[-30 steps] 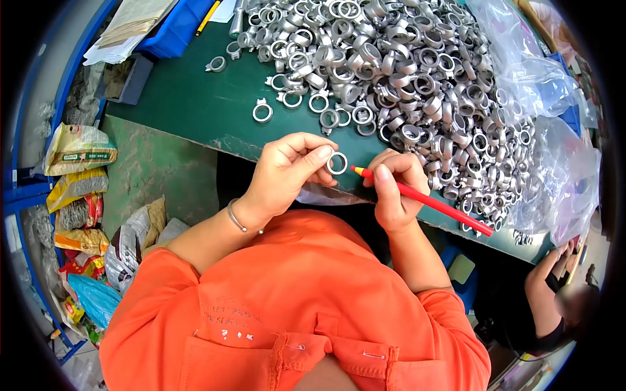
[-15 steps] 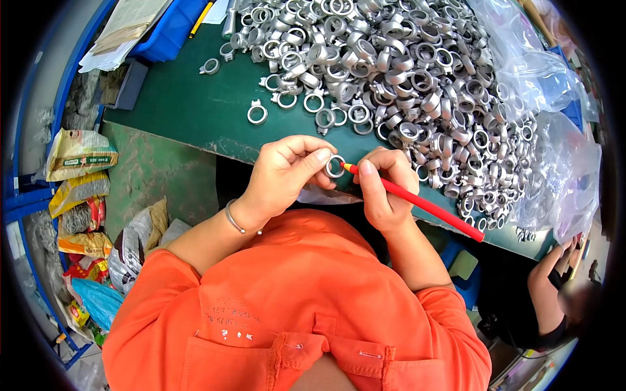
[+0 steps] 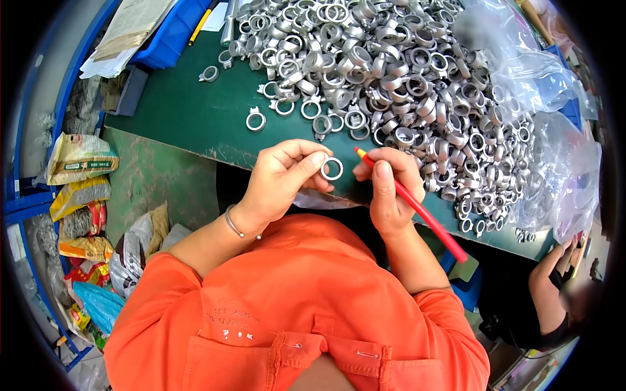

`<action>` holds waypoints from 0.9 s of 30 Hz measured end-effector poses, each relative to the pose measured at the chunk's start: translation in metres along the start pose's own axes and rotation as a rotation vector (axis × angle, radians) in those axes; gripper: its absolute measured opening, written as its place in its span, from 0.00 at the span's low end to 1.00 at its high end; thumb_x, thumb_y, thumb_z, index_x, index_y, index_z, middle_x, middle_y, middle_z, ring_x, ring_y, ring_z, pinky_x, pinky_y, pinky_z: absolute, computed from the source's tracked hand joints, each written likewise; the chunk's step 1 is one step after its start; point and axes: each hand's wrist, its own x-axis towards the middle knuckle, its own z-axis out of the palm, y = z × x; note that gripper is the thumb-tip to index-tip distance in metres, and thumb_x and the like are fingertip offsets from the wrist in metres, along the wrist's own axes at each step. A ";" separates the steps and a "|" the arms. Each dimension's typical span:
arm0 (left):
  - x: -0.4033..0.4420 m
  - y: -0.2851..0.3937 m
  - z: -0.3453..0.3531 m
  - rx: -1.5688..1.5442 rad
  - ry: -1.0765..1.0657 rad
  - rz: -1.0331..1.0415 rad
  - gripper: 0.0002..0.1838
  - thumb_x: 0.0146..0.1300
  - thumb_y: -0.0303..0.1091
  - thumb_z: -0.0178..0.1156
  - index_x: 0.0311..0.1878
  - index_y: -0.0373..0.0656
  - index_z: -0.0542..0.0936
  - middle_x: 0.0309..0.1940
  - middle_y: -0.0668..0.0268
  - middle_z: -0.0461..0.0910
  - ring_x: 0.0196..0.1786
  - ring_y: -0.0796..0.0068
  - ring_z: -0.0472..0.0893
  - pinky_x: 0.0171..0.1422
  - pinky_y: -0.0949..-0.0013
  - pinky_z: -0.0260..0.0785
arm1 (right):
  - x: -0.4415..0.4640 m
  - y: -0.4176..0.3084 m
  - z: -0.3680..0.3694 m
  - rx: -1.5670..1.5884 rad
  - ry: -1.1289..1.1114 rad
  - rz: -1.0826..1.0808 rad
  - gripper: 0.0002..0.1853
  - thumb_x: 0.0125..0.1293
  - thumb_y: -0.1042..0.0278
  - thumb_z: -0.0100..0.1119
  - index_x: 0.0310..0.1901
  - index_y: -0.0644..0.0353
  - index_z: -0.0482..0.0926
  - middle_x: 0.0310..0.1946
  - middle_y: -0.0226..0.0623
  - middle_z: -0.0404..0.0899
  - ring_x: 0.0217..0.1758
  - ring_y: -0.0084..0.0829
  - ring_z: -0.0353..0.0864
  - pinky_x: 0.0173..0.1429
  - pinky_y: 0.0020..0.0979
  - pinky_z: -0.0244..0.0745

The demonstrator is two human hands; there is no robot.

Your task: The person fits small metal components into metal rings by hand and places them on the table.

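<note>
Between thumb and fingers of my left hand (image 3: pixel 283 174) is a small silver metal ring fitting (image 3: pixel 340 171), its round opening facing up towards me. My right hand (image 3: pixel 395 189) grips a thick red pencil (image 3: pixel 435 228) with a yellowish cone behind its red tip. That tip is a short way right of the ring, apart from it. Both hands are in front of the table's near edge. Beyond them lies a large heap of similar metal ring fittings (image 3: pixel 391 85), with several loose ones, such as a single ring (image 3: pixel 255 128), to its left.
The green table (image 3: pixel 189 104) carries a blue bin (image 3: pixel 160 49) at back left and clear plastic bags (image 3: pixel 561 176) on the right. Sacks and packets (image 3: pixel 85 156) fill the left side. Another person's arm (image 3: pixel 546 287) shows at lower right.
The pencil tip has moved off the ring, as my right hand has shifted slightly right and down. In my left fingers the ring has turned and faces me more fully.
</note>
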 end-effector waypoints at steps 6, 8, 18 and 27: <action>0.000 -0.002 -0.001 0.007 0.032 0.041 0.08 0.64 0.27 0.53 0.42 0.32 0.75 0.35 0.64 0.78 0.36 0.78 0.78 0.39 0.75 0.75 | 0.012 0.005 0.006 -0.278 -0.285 -0.393 0.18 0.42 0.74 0.72 0.38 0.61 0.78 0.34 0.41 0.78 0.38 0.38 0.78 0.40 0.32 0.75; -0.001 -0.002 -0.003 0.125 -0.002 0.076 0.07 0.65 0.26 0.52 0.41 0.32 0.76 0.36 0.64 0.78 0.35 0.79 0.78 0.40 0.75 0.75 | 0.012 0.003 0.003 -0.307 -0.295 -0.430 0.15 0.44 0.73 0.71 0.35 0.60 0.78 0.34 0.41 0.78 0.34 0.37 0.79 0.36 0.30 0.75; 0.002 0.002 -0.007 0.088 -0.095 -0.049 0.10 0.66 0.31 0.52 0.37 0.32 0.76 0.26 0.62 0.78 0.26 0.74 0.78 0.32 0.73 0.75 | 0.074 -0.073 -0.076 -0.771 -0.042 -0.803 0.09 0.45 0.85 0.56 0.31 0.63 0.76 0.25 0.39 0.74 0.25 0.36 0.75 0.29 0.32 0.72; 0.003 0.003 -0.009 0.068 -0.131 -0.026 0.07 0.64 0.29 0.54 0.38 0.34 0.77 0.28 0.64 0.78 0.28 0.78 0.79 0.33 0.76 0.73 | 0.159 -0.075 -0.170 -0.735 0.696 -0.346 0.05 0.62 0.70 0.56 0.35 0.63 0.74 0.23 0.32 0.75 0.24 0.20 0.75 0.31 0.23 0.72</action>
